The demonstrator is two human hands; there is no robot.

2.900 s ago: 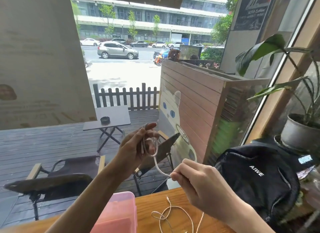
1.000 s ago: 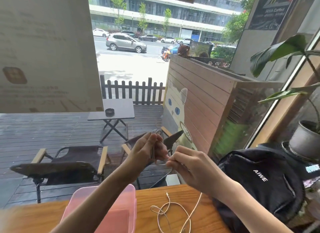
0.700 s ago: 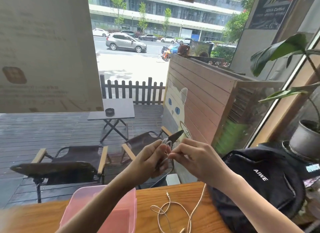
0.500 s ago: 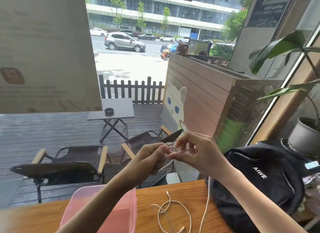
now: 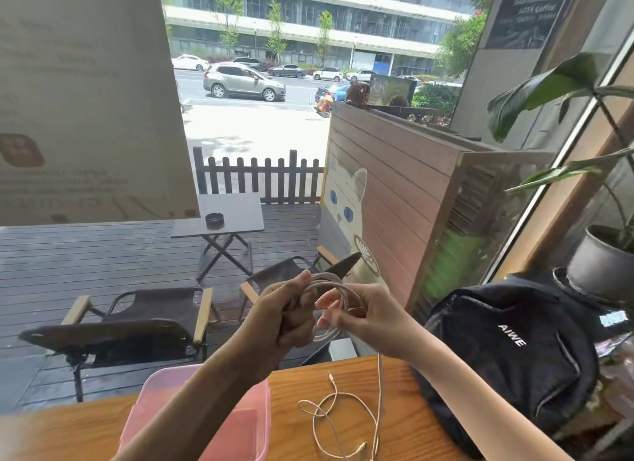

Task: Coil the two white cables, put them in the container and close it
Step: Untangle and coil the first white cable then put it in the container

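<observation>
Hands: left hand pinches coil so loops hold; right hand guides cable | second cable loose on surface

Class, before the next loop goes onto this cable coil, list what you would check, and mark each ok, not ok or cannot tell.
1. Left hand pinches the coil shut: ok.
2. Right hand guides the loose strand: ok.
3. Hanging tail runs free down to the wooden table: ok.
4. Slack on the table free of knots: cannot tell.
5. Second cable separate from the first: cannot tell.
6. Pink container open and within reach: cannot tell; an arm covers it.
</observation>
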